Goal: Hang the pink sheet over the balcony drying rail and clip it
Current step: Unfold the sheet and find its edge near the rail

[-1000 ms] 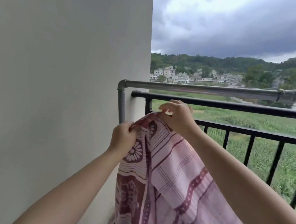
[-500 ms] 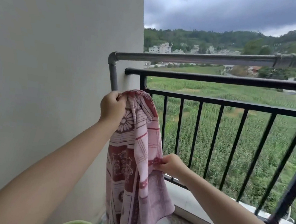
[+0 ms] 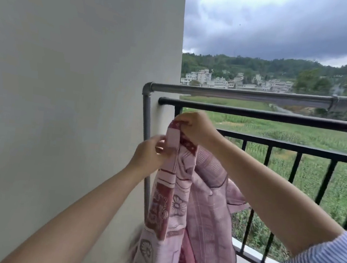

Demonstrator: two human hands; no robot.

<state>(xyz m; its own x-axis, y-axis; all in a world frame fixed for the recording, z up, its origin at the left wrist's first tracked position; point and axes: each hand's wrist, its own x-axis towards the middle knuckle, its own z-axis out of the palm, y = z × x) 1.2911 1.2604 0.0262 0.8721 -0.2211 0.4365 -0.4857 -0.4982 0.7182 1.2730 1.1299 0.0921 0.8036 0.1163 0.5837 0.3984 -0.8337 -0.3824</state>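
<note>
The pink sheet [image 3: 198, 209], patterned with dark red flowers and stripes, hangs bunched in front of me below the rails. My right hand [image 3: 196, 127] pinches its top edge just under the black railing. My left hand [image 3: 151, 154] grips the same edge a little lower and to the left. The grey drying rail [image 3: 236, 94] runs horizontally above both hands, from an elbow joint by the wall off to the right. The sheet does not touch the rail. No clip is in view.
A plain wall [image 3: 75, 99] fills the left side, right beside my left hand. The black balcony railing [image 3: 276, 117] with vertical bars stands just behind the sheet. A coupling [image 3: 341, 104] sits on the grey rail at far right.
My right hand has come up from low on the sheet to its top edge. My left hand now sits lower than the right. The view has tilted upward.
</note>
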